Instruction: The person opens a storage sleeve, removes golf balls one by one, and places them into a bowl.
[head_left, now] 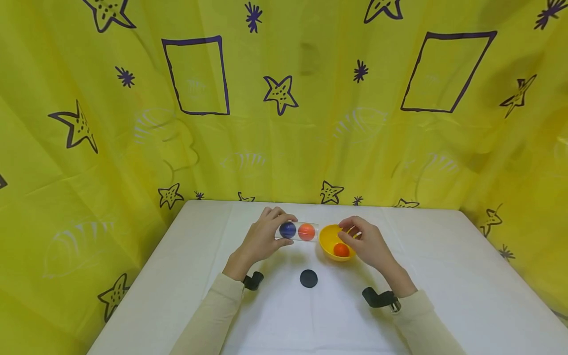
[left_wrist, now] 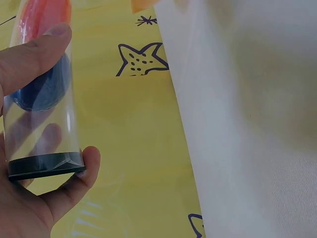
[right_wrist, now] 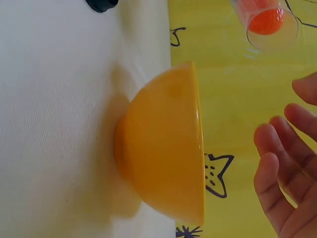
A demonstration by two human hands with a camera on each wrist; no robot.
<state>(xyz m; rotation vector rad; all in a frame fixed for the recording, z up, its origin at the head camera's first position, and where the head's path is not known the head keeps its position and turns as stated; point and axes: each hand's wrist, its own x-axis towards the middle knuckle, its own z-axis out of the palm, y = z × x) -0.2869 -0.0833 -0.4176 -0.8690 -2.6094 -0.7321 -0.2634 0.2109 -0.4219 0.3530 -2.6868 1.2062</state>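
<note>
My left hand (head_left: 263,236) grips a clear plastic tube (left_wrist: 72,131), held sideways above the table. A dark blue ball (head_left: 287,230) and an orange ball (head_left: 306,231) sit inside it, and a black cap (left_wrist: 45,165) covers the end by my palm. The tube's other end (right_wrist: 272,42) is uncovered and faces a yellow bowl (right_wrist: 163,144). Another orange ball (head_left: 341,250) lies in that bowl. My right hand (head_left: 366,242) hovers over the bowl's right side, fingers loosely bent with nothing between them.
A black round cap (head_left: 308,278) lies on the white table (head_left: 328,320), in front of the bowl and between my forearms. Behind the table hangs a yellow patterned curtain (head_left: 310,148), which also runs along both sides.
</note>
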